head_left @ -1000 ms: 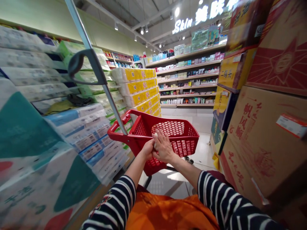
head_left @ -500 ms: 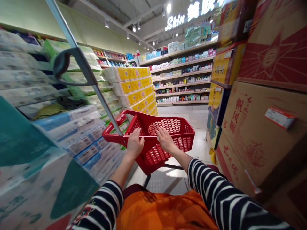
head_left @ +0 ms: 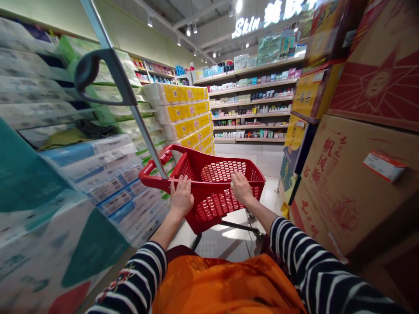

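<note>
A red plastic shopping cart [head_left: 209,203] with perforated basket walls stands crosswise in front of me, its handle end to the left. Near that end, my left hand [head_left: 181,196] lies on the close rim, fingers hooked over the edge. Farther right along the same rim, my right hand [head_left: 241,188] is closed round it with bent fingers. The part of the basket floor behind the near wall is hidden. A metal pole [head_left: 147,135] with a grey loop handle [head_left: 126,78] rises at a slant by the cart's handle end.
Paper packs [head_left: 114,174] are stacked close on the left, with yellow-and-white packs [head_left: 186,113] beyond the cart. Cardboard boxes [head_left: 356,187] form a wall on the right. Product shelves [head_left: 252,104] stand at the back. Pale floor [head_left: 265,163] shows between.
My right hand has slid to the right along the rim. The left hand has shifted slightly left, its thumb no longer sticking out to the right. The view has shifted a little.
</note>
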### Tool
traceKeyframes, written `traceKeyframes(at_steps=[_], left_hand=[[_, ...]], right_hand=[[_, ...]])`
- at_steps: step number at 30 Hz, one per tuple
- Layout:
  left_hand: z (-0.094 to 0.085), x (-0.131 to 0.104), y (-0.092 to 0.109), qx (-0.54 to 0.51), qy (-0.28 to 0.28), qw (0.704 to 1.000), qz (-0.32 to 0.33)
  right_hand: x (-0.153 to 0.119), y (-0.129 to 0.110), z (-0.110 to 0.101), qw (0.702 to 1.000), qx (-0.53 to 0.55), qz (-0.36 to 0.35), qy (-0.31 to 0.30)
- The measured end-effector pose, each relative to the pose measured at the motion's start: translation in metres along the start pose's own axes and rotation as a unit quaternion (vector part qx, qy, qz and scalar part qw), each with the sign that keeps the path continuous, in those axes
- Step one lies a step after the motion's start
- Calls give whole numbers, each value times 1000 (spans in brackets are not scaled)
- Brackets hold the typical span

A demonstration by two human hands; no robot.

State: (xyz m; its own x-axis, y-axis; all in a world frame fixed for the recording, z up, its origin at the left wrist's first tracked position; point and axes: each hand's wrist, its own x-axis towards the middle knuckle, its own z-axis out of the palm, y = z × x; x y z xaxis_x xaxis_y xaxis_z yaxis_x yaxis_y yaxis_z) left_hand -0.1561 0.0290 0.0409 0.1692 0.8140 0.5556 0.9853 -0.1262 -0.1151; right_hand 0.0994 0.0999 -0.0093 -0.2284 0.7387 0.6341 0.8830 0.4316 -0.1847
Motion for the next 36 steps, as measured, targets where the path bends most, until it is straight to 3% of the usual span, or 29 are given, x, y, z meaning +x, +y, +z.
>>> traceKeyframes(at_steps=[3, 5, 7, 12, 15, 22, 25, 28, 36], left_hand=[[1, 3, 12, 0, -24, 1000, 6], [0, 3, 14, 1, -30, 1000, 9], [0, 2, 14, 2, -33, 999, 15], [2, -2, 17, 4, -32, 999, -5], [3, -1, 26, 9, -41, 999, -23], [9, 7, 65, -16, -97, 994, 47], [12, 6, 74, -19, -98, 994, 42], [13, 5, 75, -20, -103, 994, 40], [13, 2, 77, -27, -106, 994, 21]], right_hand=[[6, -36, 9, 997, 33, -64, -16], [7, -44, 12, 996, 42, -74, -17], [4, -35, 10, 997, 41, -62, -14], [-10, 19, -4, 1000, 14, 12, -2], [-12, 25, -9, 999, 0, 43, -1], [-1, -41, 3, 998, 55, -21, -12], [0, -52, 6, 997, 69, -39, -14], [-4, -36, 2, 997, 67, -31, -28], [-18, 38, -25, 998, 14, 40, -40]])
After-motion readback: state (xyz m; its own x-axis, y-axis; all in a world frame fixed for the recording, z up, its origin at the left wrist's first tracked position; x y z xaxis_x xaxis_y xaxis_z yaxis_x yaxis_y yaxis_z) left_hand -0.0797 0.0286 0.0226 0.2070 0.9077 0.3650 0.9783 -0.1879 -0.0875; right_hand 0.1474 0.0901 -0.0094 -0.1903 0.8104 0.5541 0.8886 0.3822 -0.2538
